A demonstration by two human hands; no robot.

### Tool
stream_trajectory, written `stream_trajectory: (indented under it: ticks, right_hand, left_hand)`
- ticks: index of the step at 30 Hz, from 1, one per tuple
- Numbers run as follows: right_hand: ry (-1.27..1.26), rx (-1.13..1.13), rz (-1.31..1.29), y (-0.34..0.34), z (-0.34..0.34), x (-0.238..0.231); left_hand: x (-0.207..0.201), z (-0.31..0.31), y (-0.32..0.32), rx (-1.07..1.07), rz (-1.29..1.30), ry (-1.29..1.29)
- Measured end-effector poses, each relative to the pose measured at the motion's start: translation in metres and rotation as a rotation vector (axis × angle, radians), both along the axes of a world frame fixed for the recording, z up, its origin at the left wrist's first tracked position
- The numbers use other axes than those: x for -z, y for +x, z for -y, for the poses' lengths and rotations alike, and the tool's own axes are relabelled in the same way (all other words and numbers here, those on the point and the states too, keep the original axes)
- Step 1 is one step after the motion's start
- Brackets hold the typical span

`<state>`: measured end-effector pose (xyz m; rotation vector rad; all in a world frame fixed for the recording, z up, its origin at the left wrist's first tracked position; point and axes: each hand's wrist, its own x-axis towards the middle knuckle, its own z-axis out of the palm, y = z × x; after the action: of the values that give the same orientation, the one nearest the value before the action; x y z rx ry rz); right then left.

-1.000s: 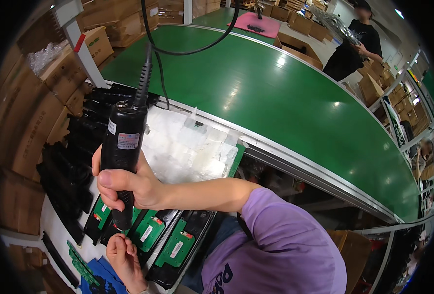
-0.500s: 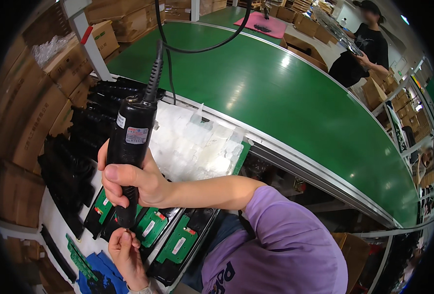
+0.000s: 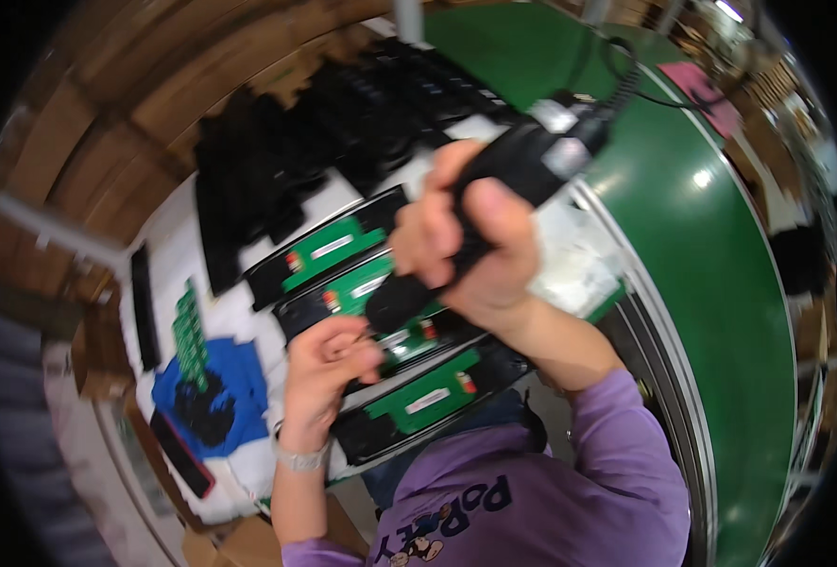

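My right hand (image 3: 480, 246) is wrapped around a black electric screwdriver (image 3: 522, 165), which is held tilted with its nose down toward the left. Close against that nose, my left hand (image 3: 329, 369) has thumb and fingers pinched together; whatever lies between them is too small and blurred to make out. Beneath both hands are several long black housings with green circuit boards. One such board (image 3: 329, 250) lies beyond my hands, and another board (image 3: 428, 402) is nearest to me. Each bears a white label and a small red part.
Black plastic parts (image 3: 277, 161) are heaped at the back left. A blue cloth (image 3: 248, 378) has a black pile on it, with a narrow green board strip (image 3: 189, 335) alongside. A phone-like slab (image 3: 182, 454) lies at the table edge. Rightward runs a green conveyor (image 3: 721, 312).
My view has turned left, bringing the blue cloth and table's left end further in. The screwdriver has swung from nearly upright to a slant, and my left hand stays at its nose.
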<state>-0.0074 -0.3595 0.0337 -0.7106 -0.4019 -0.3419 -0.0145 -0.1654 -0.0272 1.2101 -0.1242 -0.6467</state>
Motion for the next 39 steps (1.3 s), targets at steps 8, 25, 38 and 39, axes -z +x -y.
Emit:
stream_trajectory:
  ticks: [8, 25, 38, 39]
  right_hand:
    - [-0.427, -0.114, -0.139, 0.008, 0.021, -0.013]
    - [-0.558, -0.024, -0.174, 0.014, 0.015, -0.006]
    - [-0.661, -0.08, -0.188, 0.013, 0.016, 0.003]
    - [-0.64, -0.135, -0.17, 0.013, 0.016, 0.004]
  left_hand:
    - [0.003, -0.011, 0.002, 0.057, 0.138, 0.184]
    - [0.004, -0.009, 0.003, -0.109, 0.072, 0.121]
    - [0.003, -0.007, 0.002, -0.12, 0.067, 0.077]
    - [0.004, -0.008, 0.002, -0.122, 0.066, 0.078]
